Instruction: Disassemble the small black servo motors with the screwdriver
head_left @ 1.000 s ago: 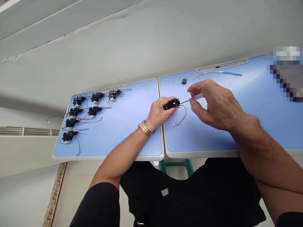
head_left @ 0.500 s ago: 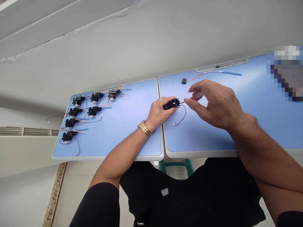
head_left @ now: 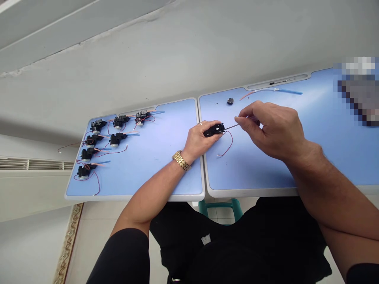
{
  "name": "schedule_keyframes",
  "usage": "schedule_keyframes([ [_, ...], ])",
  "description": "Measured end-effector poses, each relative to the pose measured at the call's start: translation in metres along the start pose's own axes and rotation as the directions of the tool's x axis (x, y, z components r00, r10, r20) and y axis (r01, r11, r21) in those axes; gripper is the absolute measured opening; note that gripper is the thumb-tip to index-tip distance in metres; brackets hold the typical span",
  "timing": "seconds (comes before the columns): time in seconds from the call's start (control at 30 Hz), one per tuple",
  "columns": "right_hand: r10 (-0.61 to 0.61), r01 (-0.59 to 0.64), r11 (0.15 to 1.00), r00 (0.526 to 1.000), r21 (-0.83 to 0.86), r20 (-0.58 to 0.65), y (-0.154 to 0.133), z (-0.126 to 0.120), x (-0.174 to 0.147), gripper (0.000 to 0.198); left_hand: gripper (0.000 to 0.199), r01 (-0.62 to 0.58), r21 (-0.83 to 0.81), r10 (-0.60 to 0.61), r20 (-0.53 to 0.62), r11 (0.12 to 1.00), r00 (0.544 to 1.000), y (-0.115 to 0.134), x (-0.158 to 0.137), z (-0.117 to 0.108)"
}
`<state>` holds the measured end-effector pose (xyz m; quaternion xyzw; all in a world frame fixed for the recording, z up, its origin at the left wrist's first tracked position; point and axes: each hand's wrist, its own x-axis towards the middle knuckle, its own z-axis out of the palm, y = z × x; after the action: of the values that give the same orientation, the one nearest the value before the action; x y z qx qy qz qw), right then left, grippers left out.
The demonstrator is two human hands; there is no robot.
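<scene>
My left hand (head_left: 197,141) is closed around a small black plastic part (head_left: 217,129) above the right-hand table, near the seam. From that part a thin dark-red wire (head_left: 231,145) curls down to a small white connector. In my right hand (head_left: 274,128), thumb and fingers grip a screwdriver (head_left: 231,127). Its thin metal shaft points left and reaches the end of the black part; the handle is mostly hidden by my fingers. Whether the tip sits in a screw is too small to tell.
Several black assemblies (head_left: 117,139) with wires and thin tubes lie on the left table (head_left: 166,157). Behind my hands are a small round dark part (head_left: 230,101) and a blue-and-orange tube (head_left: 288,92). A pixelated object (head_left: 363,98) is at far right. A green stool (head_left: 220,205) stands below.
My right hand has shifted slightly right, its fingers now closed over the screwdriver handle, and more of the shaft shows. My left hand and the black part have stayed in place.
</scene>
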<state>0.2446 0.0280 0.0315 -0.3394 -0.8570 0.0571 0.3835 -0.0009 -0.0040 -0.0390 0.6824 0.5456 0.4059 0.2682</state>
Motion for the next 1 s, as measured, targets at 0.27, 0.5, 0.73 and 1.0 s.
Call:
schedule_keyframes([
  [0.27,0.006,-0.008,0.999,0.997,0.031,0.078,-0.008,-0.007,0.003,0.020,0.032,-0.002,-0.009,0.002,0.000,1.000,1.000,-0.001,0.000,0.001],
  [0.5,-0.066,0.067,0.997,0.997,0.038,-0.030,0.001,0.002,0.000,0.019,0.032,-0.013,-0.015,0.013,-0.001,1.000,1.000,-0.002,0.000,0.001],
  [0.73,-0.091,0.099,0.993,0.989,0.070,-0.112,0.002,0.004,0.001,0.033,0.031,-0.029,-0.027,0.029,-0.006,0.999,1.000,-0.003,0.000,0.000],
  [1.0,-0.066,0.069,0.996,0.997,0.065,-0.051,-0.001,0.002,0.001,0.031,0.031,-0.040,-0.001,0.040,-0.001,0.999,0.999,-0.002,-0.001,0.000],
])
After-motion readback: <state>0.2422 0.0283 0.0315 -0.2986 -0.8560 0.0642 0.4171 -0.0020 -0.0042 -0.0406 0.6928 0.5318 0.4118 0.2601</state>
